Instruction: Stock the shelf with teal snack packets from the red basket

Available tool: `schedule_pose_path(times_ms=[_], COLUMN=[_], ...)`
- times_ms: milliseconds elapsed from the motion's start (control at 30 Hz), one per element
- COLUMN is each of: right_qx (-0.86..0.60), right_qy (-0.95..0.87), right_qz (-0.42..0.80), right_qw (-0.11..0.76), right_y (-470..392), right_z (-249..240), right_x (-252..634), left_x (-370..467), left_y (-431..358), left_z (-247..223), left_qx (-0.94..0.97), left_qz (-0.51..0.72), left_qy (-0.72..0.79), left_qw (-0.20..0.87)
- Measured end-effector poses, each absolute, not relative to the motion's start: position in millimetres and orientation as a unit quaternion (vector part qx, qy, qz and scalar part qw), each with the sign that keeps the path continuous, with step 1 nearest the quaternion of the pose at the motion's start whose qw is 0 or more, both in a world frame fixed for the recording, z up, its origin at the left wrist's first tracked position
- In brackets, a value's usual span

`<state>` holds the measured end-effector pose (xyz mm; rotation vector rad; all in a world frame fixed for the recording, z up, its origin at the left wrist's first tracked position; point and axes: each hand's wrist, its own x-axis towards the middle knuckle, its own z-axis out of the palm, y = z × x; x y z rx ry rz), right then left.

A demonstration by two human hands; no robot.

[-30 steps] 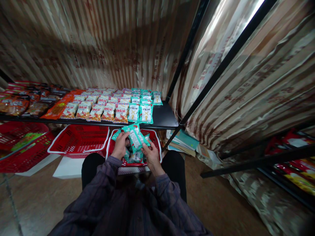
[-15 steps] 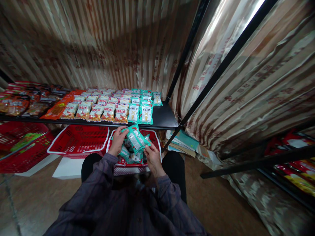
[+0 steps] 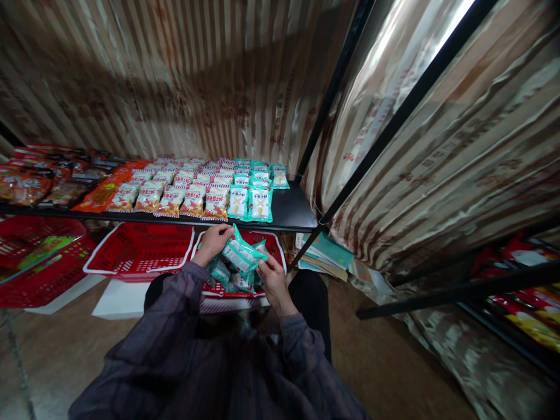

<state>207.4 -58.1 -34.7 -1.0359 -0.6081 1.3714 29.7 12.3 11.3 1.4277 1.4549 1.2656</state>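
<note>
A teal snack packet is held between both hands above a red basket of similar teal packets. My left hand pinches its upper left corner. At its right end, the fingers of my right hand grip the edge. Just beyond, on the black shelf, teal packets stand in rows at the right. White and orange packets fill the rows beside them.
An orange packet and darker snack bags lie on the shelf's left part. Two more red baskets sit below. Black shelf posts slant on the right, near papers and folders on the floor.
My left hand has shifted slightly right along the packet's top edge, and the packet has tilted and dropped a little. My right hand has barely moved.
</note>
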Motion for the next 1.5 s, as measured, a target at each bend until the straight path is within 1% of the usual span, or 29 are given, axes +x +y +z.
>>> schedule_pose_path(times_ms=[233, 333, 433, 667, 767, 1067, 1233, 1500], right_qx=[-0.428, -0.412, -0.413, -0.416, -0.421, -0.441, -0.461, -0.469], right_qy=[-0.246, -0.234, -0.204, -0.181, -0.188, -0.174, -0.195, -0.225], right_qz=[0.604, 0.610, 0.616, 0.601, 0.587, 0.570, 0.597, 0.632], right_qw=[0.626, 0.635, 0.639, 0.658, 0.665, 0.672, 0.627, 0.575], right_y=[-57.7, -55.5, -53.4, -49.5, -48.7, -53.6, -57.7, -63.5], right_z=[-26.1, -21.3, -19.0, -19.2, -20.4, -26.9, -30.1, -32.0], right_x=[204.6, 203.4, 203.8, 206.8, 206.1, 203.3, 200.2, 193.8], left_x=[33.0, 31.5, 29.4, 28.3, 32.4, 41.6, 42.7, 43.4], left_y=[17.7, 23.7, 26.1, 10.8, 3.4, 1.8, 3.6, 5.2], left_z=[16.3, 22.6, 25.8, 19.9, 16.4, 4.4, 7.4, 7.0], left_qx=[0.523, 0.534, 0.528, 0.411, 0.350, 0.306, 0.292, 0.288], left_qz=[0.504, 0.489, 0.470, 0.467, 0.488, 0.551, 0.573, 0.584], left_qy=[0.623, 0.627, 0.621, 0.574, 0.568, 0.565, 0.582, 0.593], left_qw=[0.290, 0.289, 0.338, 0.532, 0.562, 0.533, 0.498, 0.474])
